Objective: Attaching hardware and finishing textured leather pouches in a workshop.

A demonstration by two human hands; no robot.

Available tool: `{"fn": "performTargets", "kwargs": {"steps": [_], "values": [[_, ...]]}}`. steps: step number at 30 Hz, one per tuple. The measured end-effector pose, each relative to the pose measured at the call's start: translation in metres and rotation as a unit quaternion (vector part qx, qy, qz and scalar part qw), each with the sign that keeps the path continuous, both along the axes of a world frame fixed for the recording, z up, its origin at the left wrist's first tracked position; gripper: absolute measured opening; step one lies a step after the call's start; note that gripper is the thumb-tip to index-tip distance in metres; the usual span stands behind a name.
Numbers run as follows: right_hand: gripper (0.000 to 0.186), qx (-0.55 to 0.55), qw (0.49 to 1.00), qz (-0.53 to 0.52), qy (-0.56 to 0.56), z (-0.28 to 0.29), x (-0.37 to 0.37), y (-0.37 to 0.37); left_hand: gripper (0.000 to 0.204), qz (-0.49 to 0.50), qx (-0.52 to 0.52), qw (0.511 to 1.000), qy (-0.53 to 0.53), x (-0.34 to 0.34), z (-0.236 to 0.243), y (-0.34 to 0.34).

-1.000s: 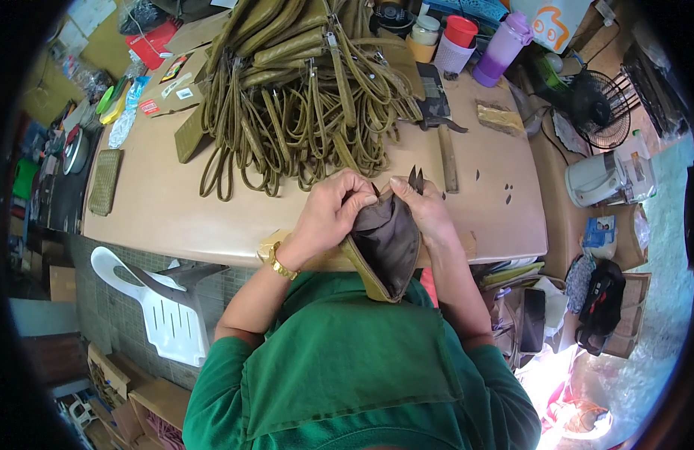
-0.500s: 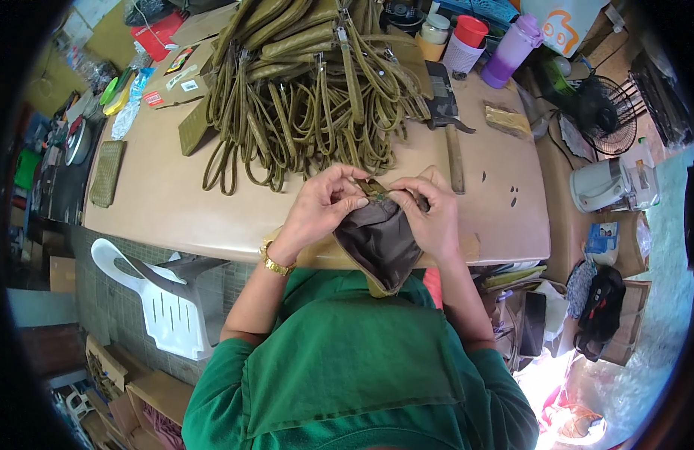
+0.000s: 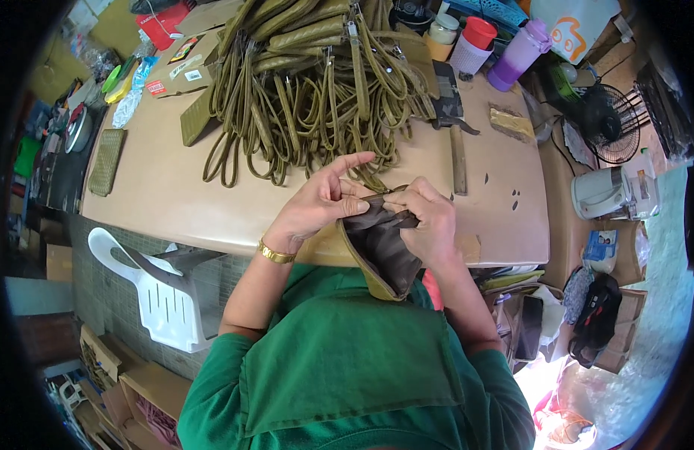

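Observation:
Between my hands, at the table's near edge, is a small olive pouch (image 3: 378, 251) with its dark brown lining showing at the open mouth. My left hand (image 3: 317, 202) pinches the upper edge with the thumb against the bent fingers, while its index finger points out free. On the opposite side, my right hand (image 3: 429, 225) is closed on the gathered lining and rim. What lies under those fingers is hidden. Just beyond, a big heap of olive quilted pouches (image 3: 306, 37) with looped wrist straps (image 3: 298, 135) covers the table's far middle.
The tan table (image 3: 167, 187) also carries a flat olive piece (image 3: 107, 161) at left, a cardboard box (image 3: 183, 71), a wooden stick (image 3: 458, 161) and a purple bottle (image 3: 518, 56). A black fan (image 3: 609, 120) stands at right. Left of me is a white plastic chair (image 3: 163, 307).
My right hand has closed further over the pouch's edge, folding the lining. My left index finger has lifted off and straightened. The olive tab seen at the rim is now mostly covered.

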State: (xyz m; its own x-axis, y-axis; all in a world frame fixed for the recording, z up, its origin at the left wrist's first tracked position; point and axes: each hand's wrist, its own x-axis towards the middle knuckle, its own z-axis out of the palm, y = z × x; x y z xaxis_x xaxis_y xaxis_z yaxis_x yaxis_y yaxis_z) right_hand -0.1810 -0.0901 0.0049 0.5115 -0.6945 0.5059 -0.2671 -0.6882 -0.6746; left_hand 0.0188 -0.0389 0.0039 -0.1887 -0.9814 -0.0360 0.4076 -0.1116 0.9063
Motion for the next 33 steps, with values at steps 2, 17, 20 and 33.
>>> {"fn": "performTargets", "kwargs": {"steps": [2,17,20,33], "values": [[0.034,0.023,1.0,0.006,0.002,0.004,-0.001,-0.002,0.067,-0.015,-0.015,1.0,-0.005,0.0,0.001,0.001],[0.007,0.198,0.976,0.006,-0.086,-0.001,0.0,-0.012,0.018,0.101,-0.219,0.92,-0.31,-0.018,-0.001,0.0],[0.007,0.15,0.987,-0.014,-0.052,0.009,0.005,-0.005,0.017,0.214,-0.23,0.871,-0.378,-0.03,-0.004,-0.003],[0.02,-0.03,0.984,-0.117,0.132,0.029,-0.009,0.013,0.003,0.146,-0.111,0.915,-0.359,-0.028,-0.016,-0.008]]}}
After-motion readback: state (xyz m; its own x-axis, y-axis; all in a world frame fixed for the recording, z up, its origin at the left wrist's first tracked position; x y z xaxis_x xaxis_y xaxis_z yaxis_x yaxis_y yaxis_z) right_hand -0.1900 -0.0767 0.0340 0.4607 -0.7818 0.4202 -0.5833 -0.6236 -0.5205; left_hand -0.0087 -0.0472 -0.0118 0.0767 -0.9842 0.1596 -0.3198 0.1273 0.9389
